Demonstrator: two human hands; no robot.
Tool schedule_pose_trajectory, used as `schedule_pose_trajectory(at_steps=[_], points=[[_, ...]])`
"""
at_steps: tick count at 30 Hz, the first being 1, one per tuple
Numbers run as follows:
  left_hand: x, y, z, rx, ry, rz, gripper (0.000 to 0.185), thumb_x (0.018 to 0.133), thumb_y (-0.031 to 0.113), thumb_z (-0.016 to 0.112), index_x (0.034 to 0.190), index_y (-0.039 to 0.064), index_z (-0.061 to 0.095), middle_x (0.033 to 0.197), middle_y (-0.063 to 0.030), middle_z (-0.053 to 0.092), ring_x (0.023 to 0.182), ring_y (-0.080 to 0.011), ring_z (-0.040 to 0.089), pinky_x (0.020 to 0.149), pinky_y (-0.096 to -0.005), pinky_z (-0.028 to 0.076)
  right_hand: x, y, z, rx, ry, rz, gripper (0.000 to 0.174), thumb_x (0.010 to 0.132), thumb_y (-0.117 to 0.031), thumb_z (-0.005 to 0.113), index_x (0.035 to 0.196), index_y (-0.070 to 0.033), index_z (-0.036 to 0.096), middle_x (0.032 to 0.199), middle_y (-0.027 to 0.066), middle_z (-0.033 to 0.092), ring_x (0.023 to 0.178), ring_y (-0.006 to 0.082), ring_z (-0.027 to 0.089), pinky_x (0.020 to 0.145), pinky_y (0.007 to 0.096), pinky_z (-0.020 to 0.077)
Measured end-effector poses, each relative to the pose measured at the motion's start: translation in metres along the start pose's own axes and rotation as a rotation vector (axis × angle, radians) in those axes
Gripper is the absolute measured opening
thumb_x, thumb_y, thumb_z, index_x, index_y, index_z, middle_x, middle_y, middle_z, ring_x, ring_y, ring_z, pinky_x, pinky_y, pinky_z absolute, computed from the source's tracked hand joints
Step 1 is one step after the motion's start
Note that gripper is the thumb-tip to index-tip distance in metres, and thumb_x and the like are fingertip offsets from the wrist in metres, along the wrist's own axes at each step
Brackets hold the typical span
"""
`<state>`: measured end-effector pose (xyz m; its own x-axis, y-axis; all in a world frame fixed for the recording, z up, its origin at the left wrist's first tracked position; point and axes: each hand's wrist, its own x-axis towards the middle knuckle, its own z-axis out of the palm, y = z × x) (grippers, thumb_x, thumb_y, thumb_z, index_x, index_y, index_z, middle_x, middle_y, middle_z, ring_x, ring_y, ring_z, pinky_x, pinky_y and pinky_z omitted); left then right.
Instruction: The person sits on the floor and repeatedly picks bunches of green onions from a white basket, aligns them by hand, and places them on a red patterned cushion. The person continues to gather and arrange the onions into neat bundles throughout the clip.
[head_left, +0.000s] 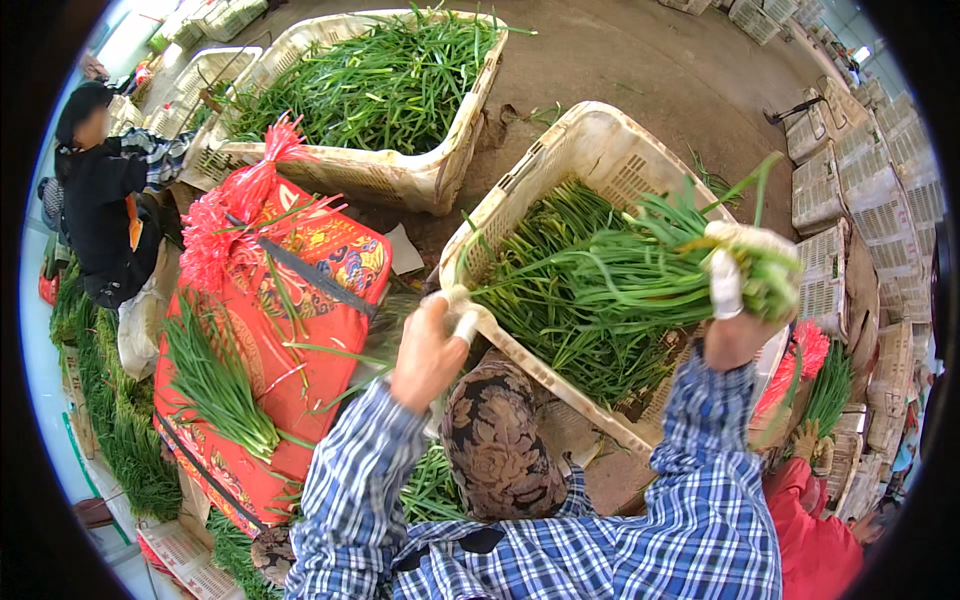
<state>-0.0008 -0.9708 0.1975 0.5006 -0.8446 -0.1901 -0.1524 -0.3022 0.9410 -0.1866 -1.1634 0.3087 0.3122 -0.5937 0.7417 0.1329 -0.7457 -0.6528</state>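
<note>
My right hand (735, 300), its fingers wrapped in whitish coverings, grips a bundle of leafy green chives (637, 277) by the pale stem end. The bundle is over the right part of a plastic crate (570, 382), its leaves pointing left. More chives (555, 225) lie inside that crate. At the crate's near left corner is my left hand (431, 349), fingers curled over the rim and a white wrap on the thumb. A small bunch of chives (221, 375) rests on a red patterned cushion-like pad (330, 375) to my left.
Pink plastic ties (247, 187) lie on the red pad's far end. Beyond stands a second crate (420, 172) heaped with chives. A person in black (109, 195) is at far left; another in red sleeves (810, 517) is at lower right. Stacked crates (862, 180) line the right side.
</note>
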Motion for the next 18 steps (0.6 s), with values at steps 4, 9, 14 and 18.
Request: schedule_pose_trajectory(at_steps=[4, 9, 14, 18], points=[[-0.042, 0.049, 0.033, -1.141, -0.677, -0.532, 0.083, 0.079, 0.066, 0.042, 0.127, -0.001, 0.037, 0.121, -0.0157, 0.050, 0.109, -0.0247, 0.051, 0.094, -0.0384, 0.037, -0.042, -0.037, 0.030, 0.076, 0.016, -0.282, 0.023, 0.065, -0.006, 0.073, 0.079, -0.004, 0.055, 0.086, 0.0093, 0.062, 0.080, 0.0224, 0.060, 0.070, 0.0326, 0.0499], [-0.058, 0.084, 0.081, -2.552, -1.611, -0.159, 0.082, 0.080, 0.055, 0.050, 0.137, 0.007, 0.016, 0.118, -0.0102, 0.043, 0.088, -0.0183, 0.051, 0.069, -0.0372, 0.047, -0.096, -0.101, 0.041, -0.118, -0.428, -0.407, 0.028, 0.062, -0.017, 0.073, 0.086, -0.014, 0.059, 0.091, 0.0014, 0.064, 0.093, 0.0231, 0.059, 0.090, 0.0407, 0.0387], [-0.059, 0.039, 0.049, -2.065, -1.150, 0.164, 0.084, 0.079, 0.045, 0.059, 0.139, 0.010, 0.011, 0.128, -0.0209, 0.035, 0.102, -0.0311, 0.048, 0.078, -0.0424, 0.048, -0.130, -0.141, 0.012, 0.026, -0.966, -0.342, 0.029, 0.074, -0.026, 0.061, 0.100, -0.012, 0.061, 0.118, 0.0079, 0.053, 0.118, 0.0315, 0.042, 0.096, 0.0591, 0.0274], [-0.059, 0.024, 0.013, -1.546, -0.493, 0.242, 0.083, 0.072, 0.050, 0.064, 0.134, 0.005, 0.029, 0.131, -0.0257, 0.034, 0.109, -0.0331, 0.048, 0.086, -0.0424, 0.047, -0.128, -0.145, -0.016, 0.164, -0.496, -0.198, 0.018, 0.073, -0.018, 0.058, 0.082, -0.002, 0.060, 0.079, 0.0137, 0.063, 0.077, 0.0261, 0.062, 0.073, 0.0354, 0.0471]])
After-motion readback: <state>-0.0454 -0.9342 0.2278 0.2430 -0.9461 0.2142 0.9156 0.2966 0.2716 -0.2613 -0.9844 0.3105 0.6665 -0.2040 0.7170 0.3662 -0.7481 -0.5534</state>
